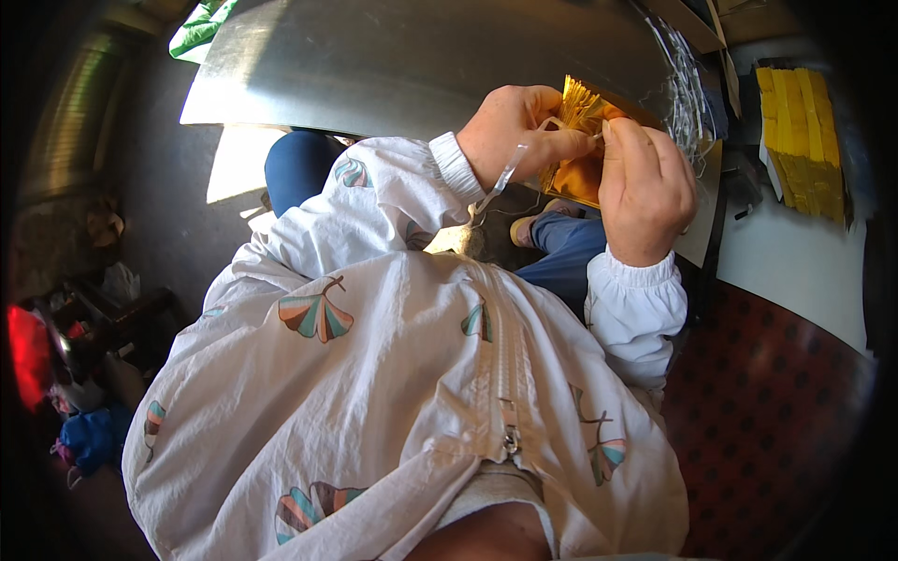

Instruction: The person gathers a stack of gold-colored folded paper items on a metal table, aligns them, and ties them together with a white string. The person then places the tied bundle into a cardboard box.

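A bundle of shiny gold foil sheets is held up between my hands near the table's front edge, its fringed edge at the top. My left hand is closed at the bundle's left side, thumb stretched toward the right hand. A thin, clear-white plastic ribbon passes over the left hand and hangs down by the wrist. My right hand is closed in front of the bundle, thumb and forefinger pinching the ribbon close to the left thumb's tip. The right hand's other fingers are curled.
A metal-topped table lies ahead. Loose silvery ribbon strands hang over its right part. On a white surface at right rests a stack of yellow-gold sheets. Green cloth lies at the far left corner; a dark red patterned surface is at lower right.
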The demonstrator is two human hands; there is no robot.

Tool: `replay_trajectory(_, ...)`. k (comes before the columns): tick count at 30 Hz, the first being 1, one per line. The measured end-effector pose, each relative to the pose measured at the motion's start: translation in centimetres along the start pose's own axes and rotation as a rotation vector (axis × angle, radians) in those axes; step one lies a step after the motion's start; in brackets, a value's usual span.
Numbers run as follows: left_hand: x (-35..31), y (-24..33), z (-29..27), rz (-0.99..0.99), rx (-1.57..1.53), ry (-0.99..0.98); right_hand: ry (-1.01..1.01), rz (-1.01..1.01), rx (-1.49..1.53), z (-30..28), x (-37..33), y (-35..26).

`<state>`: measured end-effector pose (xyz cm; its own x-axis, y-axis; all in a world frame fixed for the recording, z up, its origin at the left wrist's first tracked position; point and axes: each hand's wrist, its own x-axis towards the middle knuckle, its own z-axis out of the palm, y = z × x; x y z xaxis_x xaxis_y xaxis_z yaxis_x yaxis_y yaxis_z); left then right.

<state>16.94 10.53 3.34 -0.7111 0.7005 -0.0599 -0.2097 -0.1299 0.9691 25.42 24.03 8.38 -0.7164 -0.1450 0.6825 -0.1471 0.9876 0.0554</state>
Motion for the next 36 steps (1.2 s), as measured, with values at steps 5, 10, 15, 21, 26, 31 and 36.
replay_trajectory(5, 0.3, 0.0, 0.1, 0.025, -0.095, 0.020, 0.052, 0.013, -0.029, 0.4, 0.7, -0.1)
replay_trajectory(10, 0.2, 0.2, -0.7, 0.005, -0.112, 0.005, 0.188, 0.207, 0.216, -0.3, -0.4, -1.8)
replay_trajectory(15, 0.0, 0.3, -0.6, 0.005, -0.150, -0.003, -0.009, 0.157, 0.279, 0.0, -2.4, -3.2)
replay_trajectory(21, -0.4, 0.4, -0.2, 0.073, -0.100, 0.045, 0.003, 0.113, 0.238, 0.9, -2.9, -2.5)
replay_trajectory(26, -0.2, 0.2, -0.3, 0.075, -0.135, 0.030, -0.068, 0.100, 0.138, 0.7, -3.2, -2.8)
replay_trajectory(31, 0.2, -0.1, -0.5, 0.073, -0.113, 0.039, -0.160, 0.112, 0.059, 0.8, -3.2, -3.2)
replay_trajectory(36, -0.1, 0.0, -0.7, -0.001, -0.065, -0.014, -0.177, 0.050, 0.081, 0.4, -3.2, -2.3)
